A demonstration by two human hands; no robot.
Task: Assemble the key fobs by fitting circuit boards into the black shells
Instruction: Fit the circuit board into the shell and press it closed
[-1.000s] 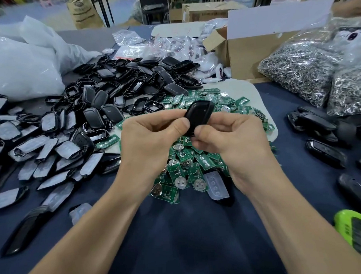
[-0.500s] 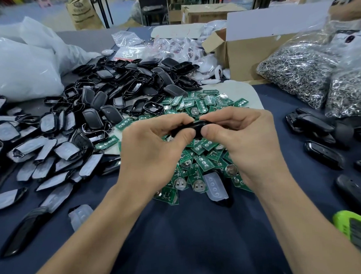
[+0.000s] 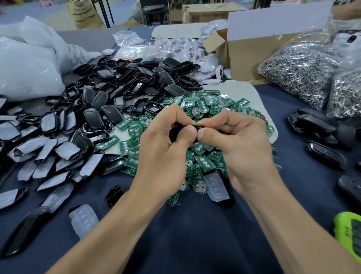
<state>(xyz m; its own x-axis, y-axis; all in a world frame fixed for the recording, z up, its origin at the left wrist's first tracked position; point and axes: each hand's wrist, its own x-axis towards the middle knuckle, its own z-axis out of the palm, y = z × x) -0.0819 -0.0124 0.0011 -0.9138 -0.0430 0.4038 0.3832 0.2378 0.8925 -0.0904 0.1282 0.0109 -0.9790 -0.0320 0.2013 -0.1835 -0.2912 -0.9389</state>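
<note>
Both hands meet above the dark blue table (image 3: pixel 190 236). The left hand (image 3: pixel 165 150) and right hand (image 3: pixel 240 148) pinch one black shell (image 3: pixel 200 127) between curled fingers, thumbs pressed side by side on its near edge; most of it is hidden. Beneath them lies a heap of green circuit boards (image 3: pixel 207 106), with a clear button pad (image 3: pixel 216 187) at its near edge. A pile of loose black shells (image 3: pixel 131 81) spreads to the left. Bags of metal rings (image 3: pixel 301 75) sit at the far right, beside a cardboard box (image 3: pixel 252 55).
</note>
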